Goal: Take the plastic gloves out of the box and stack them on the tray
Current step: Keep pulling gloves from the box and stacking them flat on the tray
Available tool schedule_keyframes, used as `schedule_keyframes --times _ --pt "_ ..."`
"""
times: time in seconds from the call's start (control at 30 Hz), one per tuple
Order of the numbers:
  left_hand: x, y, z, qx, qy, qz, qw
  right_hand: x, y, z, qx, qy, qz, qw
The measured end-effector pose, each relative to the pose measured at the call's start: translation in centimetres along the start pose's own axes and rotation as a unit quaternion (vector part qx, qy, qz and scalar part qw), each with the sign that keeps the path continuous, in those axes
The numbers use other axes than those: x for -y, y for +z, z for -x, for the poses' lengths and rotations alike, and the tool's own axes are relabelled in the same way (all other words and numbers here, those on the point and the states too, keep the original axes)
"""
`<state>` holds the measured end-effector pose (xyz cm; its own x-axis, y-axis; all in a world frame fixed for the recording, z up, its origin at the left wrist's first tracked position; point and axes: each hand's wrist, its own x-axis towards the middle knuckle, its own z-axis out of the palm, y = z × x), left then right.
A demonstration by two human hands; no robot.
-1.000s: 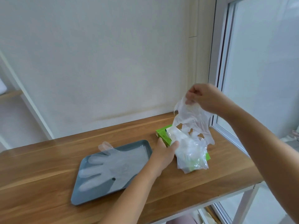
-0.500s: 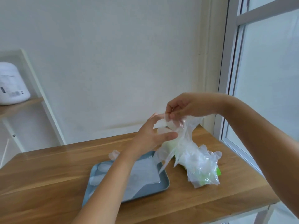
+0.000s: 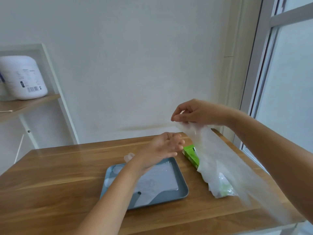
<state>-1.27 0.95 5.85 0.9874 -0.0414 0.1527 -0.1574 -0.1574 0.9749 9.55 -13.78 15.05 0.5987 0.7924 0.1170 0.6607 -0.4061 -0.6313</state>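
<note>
A clear plastic glove (image 3: 218, 155) hangs from my right hand (image 3: 194, 113), which pinches its top edge high above the table. Below it lies the green glove box (image 3: 191, 155) with a crumpled bunch of gloves (image 3: 218, 185) spilling from it. The blue-grey tray (image 3: 182, 177) sits left of the box and holds a flat clear glove (image 3: 157, 180). My left hand (image 3: 166, 146) hovers over the tray's far edge, fingers relaxed and blurred, holding nothing.
The wooden table (image 3: 59, 175) ends close on the right, beside a window frame (image 3: 254, 73). A white shelf (image 3: 28, 102) at the left carries a white appliance (image 3: 23, 77). A plain wall stands behind.
My left hand has let go of the hanging glove and dropped toward the tray. The right hand has lifted the glove, swinging it out to the right. The camera has tilted up.
</note>
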Motion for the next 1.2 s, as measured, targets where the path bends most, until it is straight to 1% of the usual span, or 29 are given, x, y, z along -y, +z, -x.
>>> schedule_keyframes --times 0.07,0.1,0.2,0.27,0.3,0.37,0.43,0.57,0.7,0.8,0.9,1.03,1.13,1.2 --pt "0.2 0.5 0.4 0.040 0.018 -0.024 0.999 0.3 0.9 -0.6 -0.006 -0.005 -0.014 1.000" --pt "0.2 0.8 0.5 0.048 0.017 -0.024 0.998 0.4 1.4 -1.0 -0.015 -0.009 -0.013 1.000" --pt "0.7 1.1 0.7 0.041 -0.003 0.042 0.998 0.7 2.7 -2.2 -0.065 -0.011 0.022 0.998" --pt "1.1 1.3 0.6 0.019 -0.017 0.053 0.998 0.8 3.6 -3.1 -0.115 -0.005 0.038 0.993" --pt "1.3 1.1 0.5 -0.005 -0.027 0.047 0.999 0.8 4.0 -3.5 -0.137 -0.005 0.036 0.990" --pt "2.0 0.3 0.5 -0.047 -0.043 0.027 0.998 0.9 4.6 -4.1 -0.155 -0.011 0.009 0.988" --pt "2.5 -1.3 1.2 -0.068 -0.054 0.002 0.996 0.8 4.6 -4.4 -0.127 -0.017 -0.024 0.991" --pt "3.0 -6.2 2.7 -0.119 -0.090 0.005 0.989 0.0 4.4 -4.9 -0.030 -0.039 -0.027 0.998" --pt "2.8 -10.2 3.6 -0.195 -0.108 0.005 0.975 -0.6 5.7 -6.4 0.019 -0.042 -0.084 0.995" --pt "2.7 -12.0 4.0 -0.202 -0.118 -0.009 0.972 -0.1 7.3 -7.4 0.025 -0.052 -0.082 0.995" --pt "2.5 -12.9 4.2 -0.216 -0.133 -0.027 0.967 0.6 8.4 -8.3 0.035 -0.038 -0.043 0.998" --pt "2.7 -14.6 4.8 -0.245 -0.175 -0.063 0.951 0.6 9.8 -9.7 0.036 -0.032 0.017 0.999" --pt "2.6 -15.9 5.5 -0.217 -0.195 -0.090 0.952 0.7 10.6 -10.3 0.058 -0.029 0.026 0.998" --pt "2.9 -16.9 5.8 -0.219 -0.192 -0.121 0.949 0.9 11.3 -10.6 0.070 -0.030 0.034 0.997"
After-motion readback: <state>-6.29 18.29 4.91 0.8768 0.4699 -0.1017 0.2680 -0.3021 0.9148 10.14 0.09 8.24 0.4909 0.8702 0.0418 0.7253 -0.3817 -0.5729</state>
